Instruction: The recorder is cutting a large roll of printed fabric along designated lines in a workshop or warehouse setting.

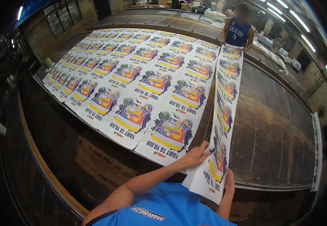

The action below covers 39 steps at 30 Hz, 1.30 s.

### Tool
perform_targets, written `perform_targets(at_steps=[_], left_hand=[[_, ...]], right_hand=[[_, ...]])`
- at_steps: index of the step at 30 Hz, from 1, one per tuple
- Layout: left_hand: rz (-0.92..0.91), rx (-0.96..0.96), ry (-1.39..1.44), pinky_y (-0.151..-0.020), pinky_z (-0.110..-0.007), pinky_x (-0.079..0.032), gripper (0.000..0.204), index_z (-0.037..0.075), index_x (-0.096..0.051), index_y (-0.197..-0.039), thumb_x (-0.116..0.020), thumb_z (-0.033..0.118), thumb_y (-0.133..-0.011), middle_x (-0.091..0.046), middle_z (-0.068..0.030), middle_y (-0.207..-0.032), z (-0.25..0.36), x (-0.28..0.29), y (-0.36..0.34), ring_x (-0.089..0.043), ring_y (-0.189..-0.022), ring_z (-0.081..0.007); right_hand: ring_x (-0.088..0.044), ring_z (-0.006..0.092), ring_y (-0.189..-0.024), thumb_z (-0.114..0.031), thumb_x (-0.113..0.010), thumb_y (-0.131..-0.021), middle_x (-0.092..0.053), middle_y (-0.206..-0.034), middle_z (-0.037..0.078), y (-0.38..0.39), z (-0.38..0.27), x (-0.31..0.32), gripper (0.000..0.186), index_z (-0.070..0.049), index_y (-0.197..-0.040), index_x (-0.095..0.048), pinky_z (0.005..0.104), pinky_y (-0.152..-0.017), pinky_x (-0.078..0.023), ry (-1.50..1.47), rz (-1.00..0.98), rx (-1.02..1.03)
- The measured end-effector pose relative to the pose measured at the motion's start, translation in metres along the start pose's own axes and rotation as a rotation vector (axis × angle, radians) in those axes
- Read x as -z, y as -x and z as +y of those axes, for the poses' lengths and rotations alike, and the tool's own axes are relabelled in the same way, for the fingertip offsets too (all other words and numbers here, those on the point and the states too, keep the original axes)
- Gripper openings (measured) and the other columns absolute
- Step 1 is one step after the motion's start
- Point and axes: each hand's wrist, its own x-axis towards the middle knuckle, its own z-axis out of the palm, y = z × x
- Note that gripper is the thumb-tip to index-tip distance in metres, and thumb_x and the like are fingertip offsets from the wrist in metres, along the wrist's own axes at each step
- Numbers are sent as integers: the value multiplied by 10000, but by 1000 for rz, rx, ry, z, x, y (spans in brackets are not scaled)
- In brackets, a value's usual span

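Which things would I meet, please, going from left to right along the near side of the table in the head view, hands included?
Laid-out printed sheets → left hand → held printed strip → right hand → dark scratched tabletop → white edging at the right end.

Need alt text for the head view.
The wearer's left hand and right hand hold the near end of a long printed strip; across the dark table, a person in a blue sleeveless top holds the far end. Printed sheets with matching designs lie to the left.

Long, narrow white sheet (226, 90) — colourful repeated print, outstretched
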Motion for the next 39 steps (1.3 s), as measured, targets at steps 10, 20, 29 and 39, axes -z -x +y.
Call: perform_targets(at_steps=[10, 20, 29, 39], left_hand=[[156, -209, -40, -945, -437, -450, 474, 42, -346, -1335, -576, 242, -973, -602, -306, -1178, -37, 123, 35, -589, -1129, -431], [392, 339, -230, -988, -455, -450, 491, -4, -577, -1255, -644, 303, -878, -556, -275, -1297, -258, 208, 78, -560, -1165, -428], [360, 464, -280, -935, -489, -489, 531, -65, -424, -1324, -510, 214, -882, -633, -326, -1098, -316, 174, 53, -628, -1035, -456], [163, 62, 77, -994, -367, -441, 658, -19, -315, -1434, -643, 221, -917, -562, -240, -1291, -218, 229, 108, -573, -1176, -290]], right_hand=[[-671, 252, -979, -241, -537, -964, -659, -1143, 163, 35, -23, -119, 379, 27, -1231, -558, 411, -896, -541, -39, -259, 206], [-532, 268, -1100, -298, -708, -838, -532, -1257, 102, -39, 100, -223, 617, -84, -1356, -451, 514, -859, -486, 728, 166, -37], [-669, 308, -875, -144, -701, -823, -622, -1120, 191, -55, 121, -226, 600, 15, -1331, -424, 466, -703, -568, 389, 134, -76], [-680, 190, -833, -48, -667, -879, -687, -997, 95, 45, 88, -268, 269, 16, -1131, -598, 335, -724, -559, 193, -50, 359]])
